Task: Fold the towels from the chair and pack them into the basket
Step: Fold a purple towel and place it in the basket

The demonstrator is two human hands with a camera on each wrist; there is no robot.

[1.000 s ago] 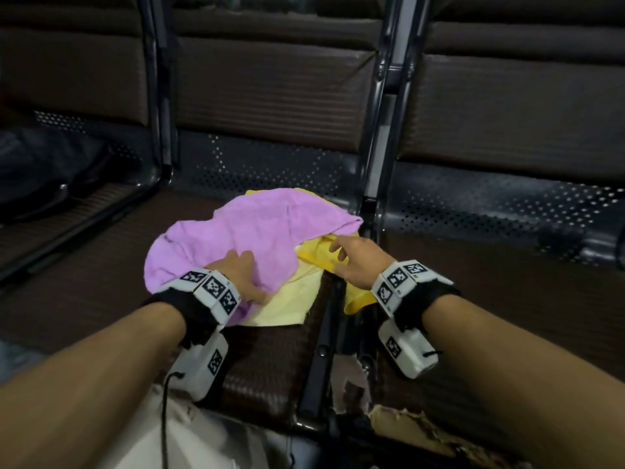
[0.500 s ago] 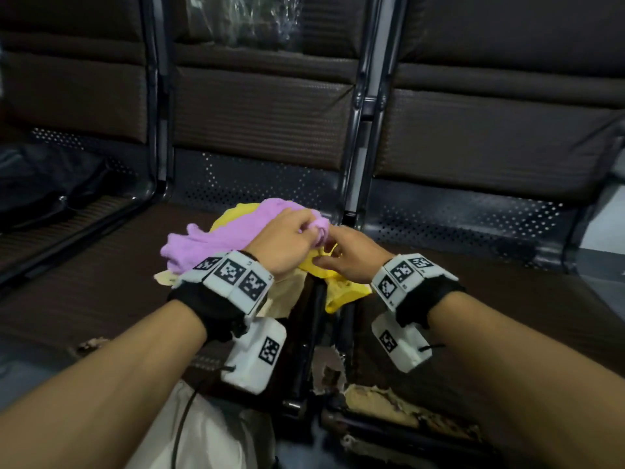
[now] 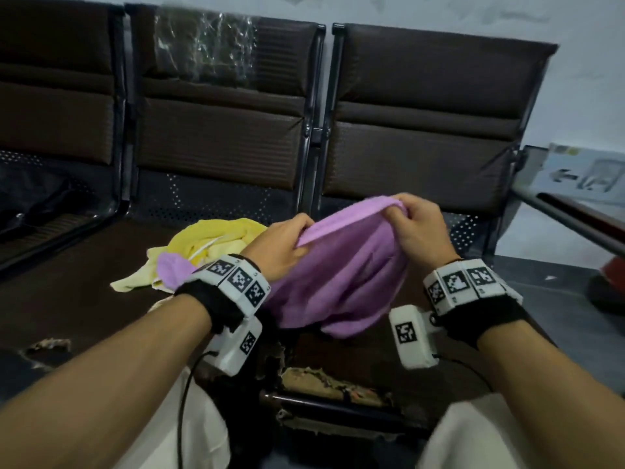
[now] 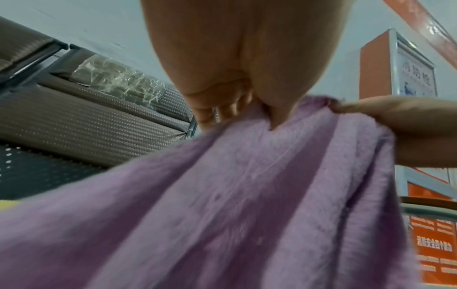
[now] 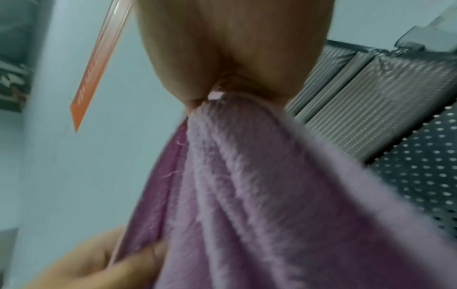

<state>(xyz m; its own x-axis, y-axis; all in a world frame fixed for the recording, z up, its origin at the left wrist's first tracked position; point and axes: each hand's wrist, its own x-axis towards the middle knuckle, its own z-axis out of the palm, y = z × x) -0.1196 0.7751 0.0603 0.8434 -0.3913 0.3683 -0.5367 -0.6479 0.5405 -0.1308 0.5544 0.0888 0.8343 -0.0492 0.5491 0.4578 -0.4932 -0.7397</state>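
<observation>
A purple towel (image 3: 341,275) hangs in the air over the front of the brown seats, held by its top edge. My left hand (image 3: 287,243) pinches that edge at the left and my right hand (image 3: 411,220) pinches it at the right. The cloth sags between and below them, and one corner trails onto the seat at the left. Close up, the purple towel (image 4: 247,195) fills the left wrist view under my left hand (image 4: 249,109). In the right wrist view my right hand (image 5: 212,95) pinches the purple towel (image 5: 259,195). A yellow towel (image 3: 209,242) lies crumpled on the middle seat (image 3: 84,292). No basket is visible.
A row of dark brown chairs (image 3: 422,123) with perforated metal backs runs across the view. A black bag (image 3: 30,204) lies on the left seat. The seat's front edge (image 3: 331,384) is torn. A table edge (image 3: 581,211) and a printed box (image 3: 585,170) stand at the right.
Both hands took the purple towel off the yellow one and raised it to the right, spreading its top edge between them. The yellow towel stayed on the seat.
</observation>
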